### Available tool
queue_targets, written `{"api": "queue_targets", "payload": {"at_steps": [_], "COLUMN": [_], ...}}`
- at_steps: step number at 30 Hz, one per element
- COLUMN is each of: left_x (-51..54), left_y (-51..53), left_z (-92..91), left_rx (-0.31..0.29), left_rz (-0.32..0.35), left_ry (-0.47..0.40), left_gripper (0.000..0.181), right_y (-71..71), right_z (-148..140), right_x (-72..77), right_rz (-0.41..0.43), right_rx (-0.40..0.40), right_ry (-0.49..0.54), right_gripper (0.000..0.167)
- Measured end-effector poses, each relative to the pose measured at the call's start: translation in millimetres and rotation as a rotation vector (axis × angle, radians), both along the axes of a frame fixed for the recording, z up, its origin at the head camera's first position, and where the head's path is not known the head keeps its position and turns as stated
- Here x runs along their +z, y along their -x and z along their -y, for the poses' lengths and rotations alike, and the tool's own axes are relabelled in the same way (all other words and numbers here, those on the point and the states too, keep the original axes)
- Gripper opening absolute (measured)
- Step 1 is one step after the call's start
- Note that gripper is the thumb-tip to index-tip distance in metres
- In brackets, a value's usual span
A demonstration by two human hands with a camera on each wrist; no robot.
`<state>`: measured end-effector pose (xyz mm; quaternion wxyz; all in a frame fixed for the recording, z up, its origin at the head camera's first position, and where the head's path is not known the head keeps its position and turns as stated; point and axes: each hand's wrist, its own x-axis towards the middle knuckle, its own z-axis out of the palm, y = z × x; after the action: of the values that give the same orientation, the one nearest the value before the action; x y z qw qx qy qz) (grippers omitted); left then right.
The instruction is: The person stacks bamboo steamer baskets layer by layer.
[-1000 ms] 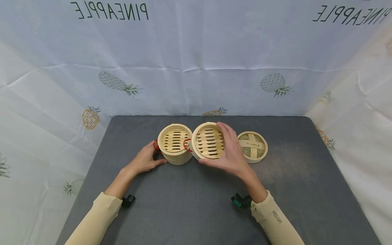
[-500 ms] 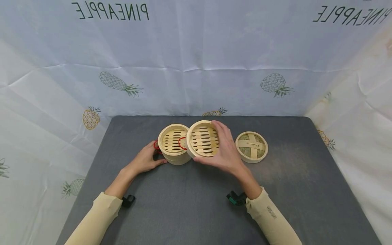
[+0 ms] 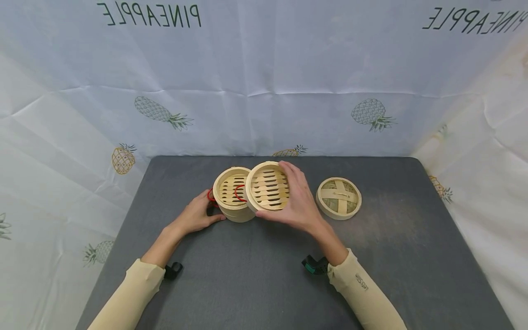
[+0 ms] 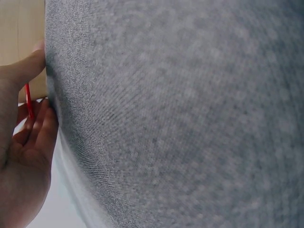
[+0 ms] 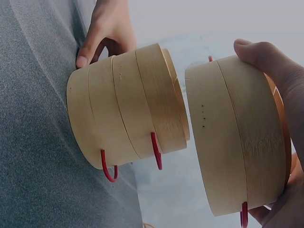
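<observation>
A stack of round bamboo steamer baskets (image 3: 233,211) with red cord handles stands on the dark table. The left hand (image 3: 193,215) grips the stack low on its left side, thumb at the front. In the right hand (image 3: 298,201) is another bamboo basket (image 3: 269,187), pinched between thumb and fingers at its right rim. This basket is held up, slightly tilted, partly over the right of the stack in the head view. In the right wrist view a gap shows between the held basket (image 5: 232,137) and the stack (image 5: 118,109).
A round woven lid (image 3: 339,198) with a crossed band lies on the table (image 3: 247,284) to the right of the baskets. Behind the table's back edge hangs a white cloth (image 3: 264,68) printed with pineapples. Each wrist wears a dark device.
The right hand has carried its basket left and slightly up, from beside the stack to partly over it, uncovering the lid's left side. The left hand has stayed on the stack.
</observation>
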<state>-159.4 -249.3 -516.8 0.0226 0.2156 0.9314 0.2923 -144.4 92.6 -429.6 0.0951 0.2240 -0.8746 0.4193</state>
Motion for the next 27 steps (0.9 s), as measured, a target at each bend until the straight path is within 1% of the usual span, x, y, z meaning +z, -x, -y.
{"api": "queue_targets", "payload": {"at_steps": [4,5,8,9,10,11,12,15,16,18,22,27], "left_x": [-2.1,-7.3,-10.2,-13.4,-13.3,-13.1,-8.0,-4.7,-0.9,1.2,2.6,1.9], "left_y": [0.1,1.8,2.6,3.6,3.7,3.8,2.1,1.5,0.5,-0.1,-0.6,0.1], "left_z": [1.0,3.2,5.4,7.3,7.4,7.5,5.8,4.4,2.5,1.4,0.2,-0.2], "left_rx": [-0.009,-0.010,-0.032,-0.035,-0.037,-0.035,-0.037,-0.017,-0.009,0.001,0.011,0.009], "left_rz": [-0.021,-0.041,-0.084,-0.095,-0.099,-0.095,-0.081,-0.041,-0.024,-0.007,0.008,0.012], "left_ry": [-0.023,-0.037,-0.075,-0.082,-0.084,-0.081,-0.073,-0.044,-0.031,-0.011,0.010,0.006], "left_gripper": [0.077,0.076,0.076,0.077,0.077,0.077,0.078,0.078,0.079,0.079,0.079,0.078], "right_y": [0.1,0.3,0.3,0.5,0.6,0.8,0.9,0.9,0.7,0.3,-0.1,0.9], "right_z": [1.6,2.1,3.6,4.2,4.9,5.6,6.4,8.8,9.7,11.4,14.4,17.8], "right_x": [0.1,0.0,1.0,1.4,1.8,2.3,2.9,4.7,5.3,6.3,7.1,7.4], "right_rz": [-0.006,-0.008,-0.018,-0.020,-0.022,-0.025,-0.027,-0.029,-0.030,-0.032,-0.040,-0.049], "right_rx": [0.004,0.005,0.007,0.005,0.004,0.002,0.001,0.001,0.001,0.003,0.007,0.012], "right_ry": [0.007,0.009,0.012,0.013,0.015,0.016,0.017,0.016,0.014,0.012,0.008,0.011], "right_gripper": [0.131,0.131,0.131,0.131,0.131,0.131,0.131,0.132,0.132,0.132,0.132,0.131]}}
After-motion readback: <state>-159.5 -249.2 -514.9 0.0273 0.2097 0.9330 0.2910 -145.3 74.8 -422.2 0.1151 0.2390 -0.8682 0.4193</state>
